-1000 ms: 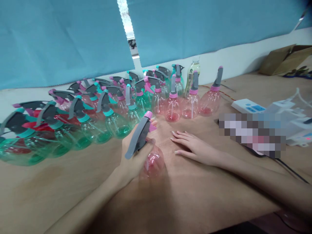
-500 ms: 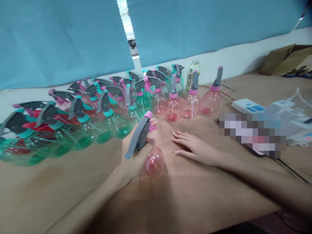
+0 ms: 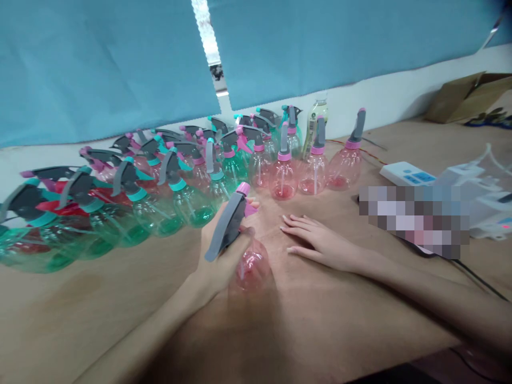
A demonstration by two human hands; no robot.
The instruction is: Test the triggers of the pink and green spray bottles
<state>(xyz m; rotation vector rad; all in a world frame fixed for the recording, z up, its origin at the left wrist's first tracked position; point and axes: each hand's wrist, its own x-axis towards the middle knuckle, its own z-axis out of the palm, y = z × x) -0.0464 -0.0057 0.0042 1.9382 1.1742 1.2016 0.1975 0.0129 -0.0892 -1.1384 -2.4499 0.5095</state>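
Note:
My left hand [image 3: 219, 256] is wrapped round the neck of a pink spray bottle [image 3: 254, 266], just under its grey and pink trigger head. The bottle stands near the middle of the table, and my fingers and palm hide its neck. Flat on the table to its right lies my right hand [image 3: 314, 240], fingers stretched out and holding nothing. Beyond both hands stand several pink spray bottles [image 3: 283, 178]. A row of green spray bottles [image 3: 194, 205] with turquoise collars runs to the left of my left hand.
A drink bottle [image 3: 320, 114] stands behind the pink bottles. To the right are a white device with blue buttons [image 3: 408, 175], a blurred-out flat object [image 3: 416, 221] with a black cable, and clear plastic equipment [image 3: 476, 197]. A cardboard box [image 3: 456, 101] sits at the far right.

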